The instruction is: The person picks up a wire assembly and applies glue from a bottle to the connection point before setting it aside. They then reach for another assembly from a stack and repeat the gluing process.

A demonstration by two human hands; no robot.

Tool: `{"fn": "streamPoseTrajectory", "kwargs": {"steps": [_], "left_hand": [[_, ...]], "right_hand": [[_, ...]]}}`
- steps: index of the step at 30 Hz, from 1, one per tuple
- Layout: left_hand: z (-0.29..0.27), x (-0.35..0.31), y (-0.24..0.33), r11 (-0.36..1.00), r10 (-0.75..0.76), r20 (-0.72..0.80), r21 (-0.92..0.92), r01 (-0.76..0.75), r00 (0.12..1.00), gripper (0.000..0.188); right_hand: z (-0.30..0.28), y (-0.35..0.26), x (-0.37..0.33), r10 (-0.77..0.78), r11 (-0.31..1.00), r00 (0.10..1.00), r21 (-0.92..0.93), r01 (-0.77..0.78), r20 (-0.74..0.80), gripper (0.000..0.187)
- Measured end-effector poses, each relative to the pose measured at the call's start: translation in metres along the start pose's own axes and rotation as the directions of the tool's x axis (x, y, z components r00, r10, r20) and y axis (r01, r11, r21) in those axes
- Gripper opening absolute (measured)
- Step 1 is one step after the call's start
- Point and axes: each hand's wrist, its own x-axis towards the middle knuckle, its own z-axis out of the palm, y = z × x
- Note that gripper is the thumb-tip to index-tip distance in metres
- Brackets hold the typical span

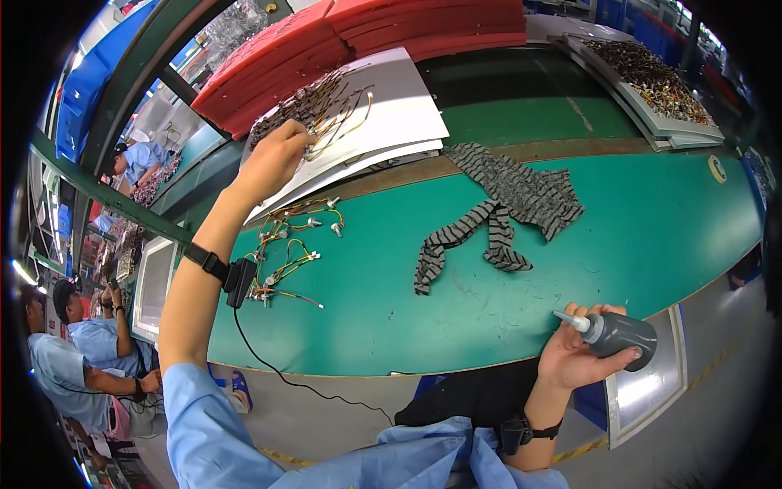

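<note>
My left hand (281,159) reaches over a white sheet (407,106) at the back left. Its fingers are closed at the edge of a bunch of thin wired components (322,98), apparently pinching one; the fingertips partly hide it. In my right hand (570,359), by the table's front edge, lies a dark grey squeeze bottle (623,338) with a pale pointed nozzle, tilted to the left. Several loose wired components (281,236) with red, yellow and black leads and metal ends are on the green table (366,318) below my left hand.
A striped grey cloth (529,196) lies crumpled mid-table. Red foam stacks (342,33) stand behind the sheets. Wire-laden trays (652,81) are at the back right, near a tape roll (717,169). A black cable (277,371) hangs from my left wrist device. Other people (90,342) work at left.
</note>
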Motion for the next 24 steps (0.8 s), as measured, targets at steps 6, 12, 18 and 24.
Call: {"fn": "streamPoseTrajectory", "kwargs": {"steps": [6,12,18,24], "left_hand": [[0.013,0.015,-0.01,0.98,-0.169,-0.014,-0.112,0.166,0.986,0.021],[0.033,0.008,-0.026,0.977,-0.205,-0.034,-0.066,0.202,0.978,0.018],[0.05,0.009,-0.032,0.962,-0.248,-0.096,-0.14,0.233,0.964,0.016],[0.057,0.008,-0.031,0.986,-0.167,-0.153,-0.015,0.166,0.974,0.013]], "right_hand": [[-0.004,-0.001,0.0,0.0,0.999,1.0,0.032,-0.001,0.028,0.064],[-0.001,0.001,0.001,-0.006,1.0,0.999,0.022,0.005,0.047,0.064],[0.002,0.002,0.001,-0.019,1.0,1.0,-0.005,0.019,0.004,0.064],[0.0,0.001,0.001,-0.011,1.0,1.0,0.005,0.011,0.021,0.065]]}}
